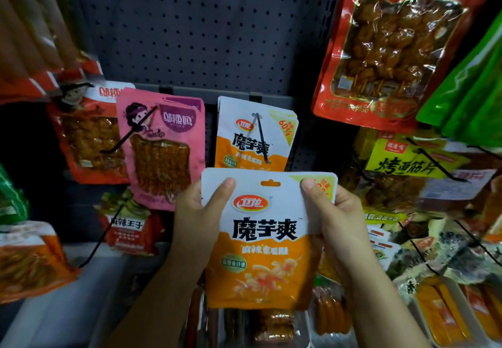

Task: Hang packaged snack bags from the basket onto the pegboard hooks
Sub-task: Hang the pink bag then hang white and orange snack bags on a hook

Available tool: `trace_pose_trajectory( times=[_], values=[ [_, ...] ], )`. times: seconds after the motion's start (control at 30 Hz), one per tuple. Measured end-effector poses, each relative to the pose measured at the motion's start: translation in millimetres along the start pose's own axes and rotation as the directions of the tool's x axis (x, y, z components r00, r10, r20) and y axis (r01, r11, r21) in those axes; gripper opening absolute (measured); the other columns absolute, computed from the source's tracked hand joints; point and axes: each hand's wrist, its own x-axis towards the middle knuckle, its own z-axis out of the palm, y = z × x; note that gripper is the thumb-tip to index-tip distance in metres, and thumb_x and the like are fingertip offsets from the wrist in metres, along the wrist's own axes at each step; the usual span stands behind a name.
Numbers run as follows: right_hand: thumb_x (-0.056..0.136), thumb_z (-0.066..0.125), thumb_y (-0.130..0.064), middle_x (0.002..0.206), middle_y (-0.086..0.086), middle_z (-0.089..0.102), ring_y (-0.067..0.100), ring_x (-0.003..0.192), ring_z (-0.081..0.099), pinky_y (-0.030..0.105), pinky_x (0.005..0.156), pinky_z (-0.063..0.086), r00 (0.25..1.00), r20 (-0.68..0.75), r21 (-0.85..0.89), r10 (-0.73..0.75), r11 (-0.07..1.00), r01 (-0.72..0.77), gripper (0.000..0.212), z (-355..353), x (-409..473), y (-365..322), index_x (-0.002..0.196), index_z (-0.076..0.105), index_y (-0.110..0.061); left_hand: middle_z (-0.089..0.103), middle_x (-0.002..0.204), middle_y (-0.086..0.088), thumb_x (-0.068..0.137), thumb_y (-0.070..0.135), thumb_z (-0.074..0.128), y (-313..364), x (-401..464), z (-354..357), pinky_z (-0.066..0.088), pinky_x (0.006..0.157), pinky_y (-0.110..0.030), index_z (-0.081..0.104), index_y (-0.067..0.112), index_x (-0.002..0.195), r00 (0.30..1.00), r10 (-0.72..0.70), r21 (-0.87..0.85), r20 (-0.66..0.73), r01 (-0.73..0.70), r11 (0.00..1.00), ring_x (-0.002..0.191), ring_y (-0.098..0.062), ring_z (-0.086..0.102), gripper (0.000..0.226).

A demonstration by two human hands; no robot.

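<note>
I hold a white and orange snack bag upright in front of me with both hands. My left hand grips its upper left corner, thumb on the front. My right hand grips the upper right corner the same way. The bag's hang hole sits at its top middle, just below the tip of a black hook. Several matching white and orange bags hang on that hook against the dark grey pegboard. The basket is not in view.
A pink bag and a red bag hang to the left. A large red bag and green bags hang at the upper right, a yellow-labelled bag below them. Trays of packaged snacks lie on the shelf underneath.
</note>
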Motion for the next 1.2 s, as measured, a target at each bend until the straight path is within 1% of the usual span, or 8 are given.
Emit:
trace_pose_trajectory(
  times=[0.17, 0.43, 0.53, 0.6, 0.73, 0.93, 1.03, 1.2],
  values=[
    [0.077, 0.071, -0.042, 0.08, 0.005, 0.077, 0.022, 0.073, 0.074, 0.036, 0.06, 0.059, 0.997, -0.061, -0.003, -0.053, 0.999, 0.052, 0.018, 6.1, 5.8, -13.6, 0.078, 0.077, -0.025, 0.076, 0.086, 0.005, 0.081, 0.033, 0.064, 14.7, 10.5, 2.1, 0.056, 0.061, -0.026, 0.073, 0.034, 0.086, 0.999, 0.034, 0.009, -0.034, -0.034, 0.999, 0.079, -0.017, 0.073, 0.01],
    [0.087, 0.065, -0.029, 0.073, 0.003, 0.076, 0.015, 0.064, 0.073, 0.021, 0.047, 0.052, 0.994, -0.111, -0.021, 0.006, 1.0, -0.008, 0.023, 12.3, 18.5, -7.1, 0.068, 0.074, -0.02, 0.076, 0.081, 0.007, 0.087, 0.022, 0.064, 1.2, 24.0, 5.5, 0.055, 0.055, -0.022, 0.072, 0.029, 0.08, 0.995, -0.074, 0.021, -0.068, 0.076, 0.997, 0.074, -0.015, 0.073, 0.012],
    [0.088, 0.064, -0.027, 0.075, -0.001, 0.076, 0.013, 0.065, 0.073, 0.018, 0.048, 0.051, 0.993, -0.114, -0.028, 0.003, 1.0, -0.006, 0.018, 10.5, 21.6, 0.5, 0.077, 0.074, -0.019, 0.076, 0.083, 0.006, 0.086, 0.027, 0.065, -8.8, 30.7, 2.5, 0.057, 0.058, -0.028, 0.071, 0.028, 0.084, 0.991, -0.11, 0.057, -0.074, 0.115, 0.992, 0.076, -0.016, 0.073, 0.007],
    [0.089, 0.063, -0.026, 0.069, -0.007, 0.075, 0.004, 0.057, 0.069, 0.014, 0.043, 0.047, 0.992, -0.128, -0.07, -0.013, 0.998, 0.004, 0.015, 7.0, 25.9, 5.2, 0.08, 0.073, -0.02, 0.076, 0.085, 0.004, 0.084, 0.031, 0.066, -13.2, 36.4, 1.4, 0.058, 0.063, -0.032, 0.071, 0.026, 0.089, 0.993, -0.104, 0.099, -0.061, 0.11, 0.989, 0.079, -0.017, 0.073, 0.008],
    [0.091, 0.062, -0.024, 0.062, -0.014, 0.07, -0.005, 0.053, 0.061, 0.012, 0.044, 0.044, 0.985, -0.154, -0.193, -0.077, 0.98, 0.047, 0.014, 3.8, 45.4, 11.8, 0.08, 0.069, -0.019, 0.075, 0.083, 0.011, 0.086, 0.027, 0.065, -16.9, 58.0, 2.8, 0.055, 0.058, -0.019, 0.07, 0.027, 0.09, 0.998, -0.058, 0.142, -0.03, 0.061, 0.988, 0.077, -0.008, 0.072, 0.006],
    [0.093, 0.059, -0.019, 0.061, -0.018, 0.068, -0.009, 0.054, 0.059, 0.01, 0.046, 0.043, 0.98, -0.166, -0.286, -0.11, 0.956, 0.059, 0.015, 7.9, 91.2, 23.1, 0.082, 0.069, -0.02, 0.071, 0.097, 0.004, 0.092, 0.026, 0.058, -30.5, 107.8, 12.4, 0.056, 0.074, -0.03, 0.063, 0.029, 0.096, 0.998, -0.058, 0.27, -0.017, 0.061, 0.961, 0.088, -0.013, 0.068, 0.007],
    [0.093, 0.059, -0.018, 0.061, -0.014, 0.067, -0.007, 0.051, 0.058, 0.02, 0.049, 0.045, 0.977, -0.175, -0.354, -0.118, 0.934, 0.05, 0.016, 12.3, 114.6, 28.8, 0.079, 0.066, -0.023, 0.069, 0.106, 0.0, 0.094, 0.034, 0.053, -41.4, 133.4, 17.6, 0.055, 0.085, -0.045, 0.061, 0.025, 0.109, 0.995, -0.1, 0.328, -0.017, 0.1, 0.939, 0.095, -0.021, 0.067, 0.02],
    [0.093, 0.058, -0.024, 0.086, 0.004, 0.072, 0.024, 0.083, 0.068, 0.049, 0.073, 0.056, 0.964, -0.239, -0.443, -0.119, 0.896, 0.001, 0.011, 20.1, 148.9, 36.4, 0.089, 0.067, -0.018, 0.064, 0.121, -0.002, 0.094, 0.038, 0.05, -54.0, 165.1, 26.7, 0.05, 0.093, -0.048, 0.053, 0.019, 0.126, 0.986, -0.167, 0.324, -0.026, 0.166, 0.931, 0.108, -0.026, 0.062, 0.037]
  ],
)
